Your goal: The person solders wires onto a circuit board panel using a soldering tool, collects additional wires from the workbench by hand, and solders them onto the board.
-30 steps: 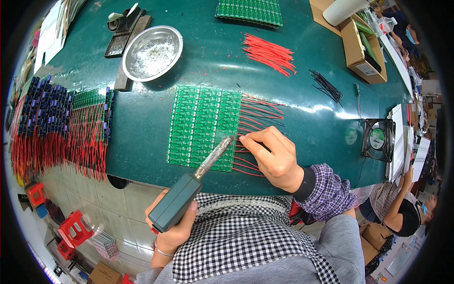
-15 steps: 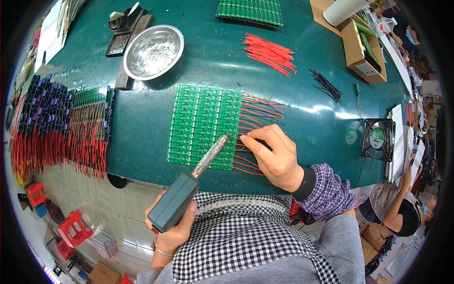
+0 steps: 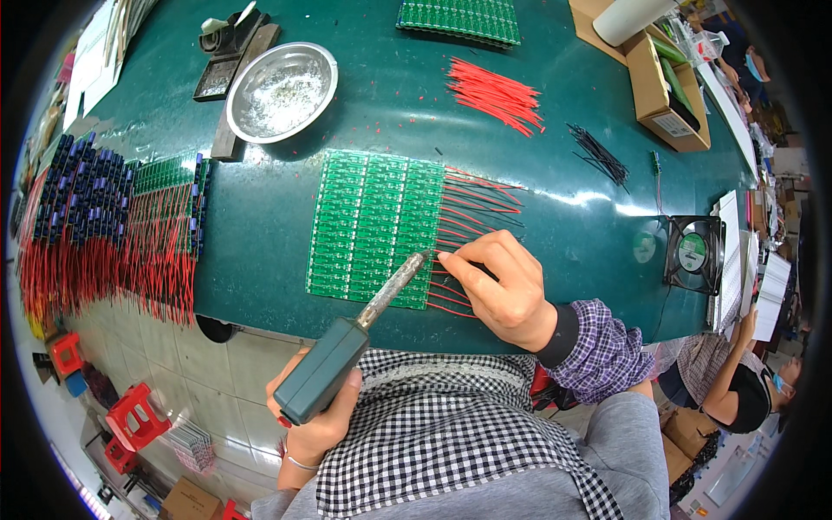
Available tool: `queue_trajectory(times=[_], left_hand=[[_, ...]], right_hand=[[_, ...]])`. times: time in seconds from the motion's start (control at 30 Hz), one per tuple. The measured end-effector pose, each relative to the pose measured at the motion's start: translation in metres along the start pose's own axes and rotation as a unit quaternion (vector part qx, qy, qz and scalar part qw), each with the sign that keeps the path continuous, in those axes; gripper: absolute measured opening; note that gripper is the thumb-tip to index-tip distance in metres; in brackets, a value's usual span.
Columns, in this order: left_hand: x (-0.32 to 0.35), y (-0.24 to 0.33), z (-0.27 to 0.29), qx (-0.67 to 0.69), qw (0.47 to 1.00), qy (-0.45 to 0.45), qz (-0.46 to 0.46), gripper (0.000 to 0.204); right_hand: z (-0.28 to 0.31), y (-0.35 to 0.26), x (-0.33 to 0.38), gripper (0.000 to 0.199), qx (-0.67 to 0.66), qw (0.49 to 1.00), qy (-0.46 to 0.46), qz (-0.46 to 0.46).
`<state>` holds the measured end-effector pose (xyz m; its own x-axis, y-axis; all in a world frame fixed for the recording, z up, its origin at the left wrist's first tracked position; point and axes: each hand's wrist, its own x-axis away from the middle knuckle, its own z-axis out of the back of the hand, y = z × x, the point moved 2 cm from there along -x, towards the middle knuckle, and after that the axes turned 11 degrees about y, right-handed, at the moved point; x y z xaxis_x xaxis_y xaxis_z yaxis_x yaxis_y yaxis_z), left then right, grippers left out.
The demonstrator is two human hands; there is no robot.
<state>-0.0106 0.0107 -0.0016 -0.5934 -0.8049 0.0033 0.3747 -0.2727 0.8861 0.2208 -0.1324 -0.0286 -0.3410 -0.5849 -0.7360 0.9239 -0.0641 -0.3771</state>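
A green panel of small circuit boards (image 3: 373, 225) lies on the table in front of me. Thin red and black wires (image 3: 481, 208) stick out from its right edge. My left hand (image 3: 328, 423) is closed around the dark green handle of a soldering iron (image 3: 322, 371). The iron's tip touches or nearly touches the panel's right edge, right beside my right fingertips. My right hand (image 3: 511, 295) pinches a thin wire at that edge; its colour is mostly hidden by the fingers.
Beyond the panel are a metal bowl (image 3: 322, 65), an iron stand (image 3: 224, 52), red wires (image 3: 494, 95), black wires (image 3: 598, 154) and more panels (image 3: 458, 19). Finished-looking wired boards (image 3: 87, 199) hang over the left edge. A small fan (image 3: 693, 247) stands right; a co-worker (image 3: 737, 390) sits beyond.
The soldering iron's tip has shifted slightly right, closer to my right fingertips. My right hand stays almost in place at the panel's edge.
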Motion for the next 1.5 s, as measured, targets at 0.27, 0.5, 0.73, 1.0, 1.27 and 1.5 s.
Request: queue_trajectory(times=[0.27,0.5,0.73,1.0,1.27,1.5], left_hand=[[-0.001,0.003,0.0,-0.012,1.0,-0.018,-0.013,0.023],[0.0,0.001,0.0,-0.02,0.999,-0.027,-0.01,0.024],[0.006,-0.003,0.007,0.006,0.999,0.03,0.018,0.027],[-0.033,0.029,0.021,0.073,0.948,0.234,-0.205,0.041],[-0.128,-0.002,0.011,0.044,0.958,0.279,-0.055,0.035],[-0.059,0.01,0.005,0.154,0.968,0.2,-0.003,0.035]], right_hand=[[0.0,-0.001,0.001,0.027,0.002,1.0,-0.006,0.002],[-0.001,-0.001,0.001,0.026,0.007,1.0,-0.006,-0.004],[-0.002,-0.002,-0.002,0.028,0.007,1.0,-0.007,0.002],[0.006,-0.005,-0.006,0.03,-0.009,1.0,0.002,-0.006],[0.014,-0.01,-0.005,0.047,0.011,0.999,-0.024,-0.023],[0.009,-0.007,-0.001,0.046,0.013,0.999,-0.011,-0.029]])
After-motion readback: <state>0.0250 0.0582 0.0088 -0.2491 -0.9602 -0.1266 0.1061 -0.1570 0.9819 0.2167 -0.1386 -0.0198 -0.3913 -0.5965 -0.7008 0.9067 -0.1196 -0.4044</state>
